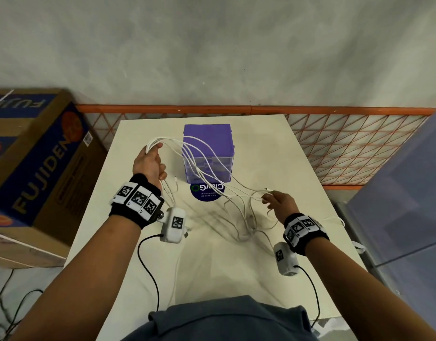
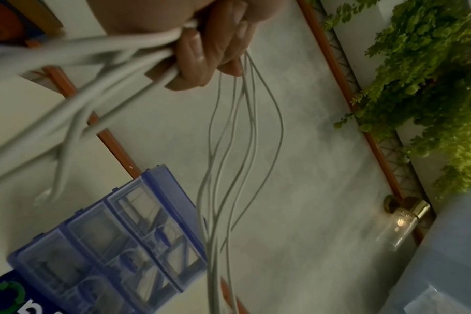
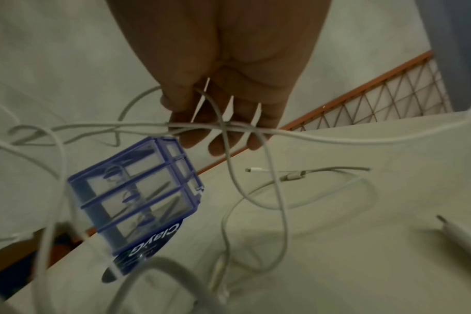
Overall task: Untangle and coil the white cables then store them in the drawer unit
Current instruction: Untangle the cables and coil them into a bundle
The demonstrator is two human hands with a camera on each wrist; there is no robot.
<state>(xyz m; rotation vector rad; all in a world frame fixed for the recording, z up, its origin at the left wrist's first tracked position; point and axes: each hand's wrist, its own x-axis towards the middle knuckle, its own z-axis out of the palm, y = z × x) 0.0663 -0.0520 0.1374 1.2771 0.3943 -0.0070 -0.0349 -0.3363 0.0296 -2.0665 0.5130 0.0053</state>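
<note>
Several white cables (image 1: 204,166) hang in a tangle between my two hands over the white table (image 1: 273,148). My left hand (image 1: 150,161) is raised left of the purple drawer unit (image 1: 208,153) and grips a bundle of strands (image 2: 137,48) in its curled fingers (image 2: 194,55). My right hand (image 1: 277,201) is lower, front right of the unit, with its fingers hooked through crossing strands (image 3: 223,127). Loose loops and plug ends (image 3: 293,176) lie on the table under it. The drawer unit (image 3: 137,195) has three clear drawers, all pushed in.
A round blue sticker (image 1: 207,191) lies in front of the unit. A large cardboard box (image 1: 39,168) stands left of the table, an orange mesh rail (image 1: 335,143) runs behind it, and a grey cabinet (image 1: 408,193) stands at the right. Black wrist-camera leads (image 1: 150,267) trail toward my body.
</note>
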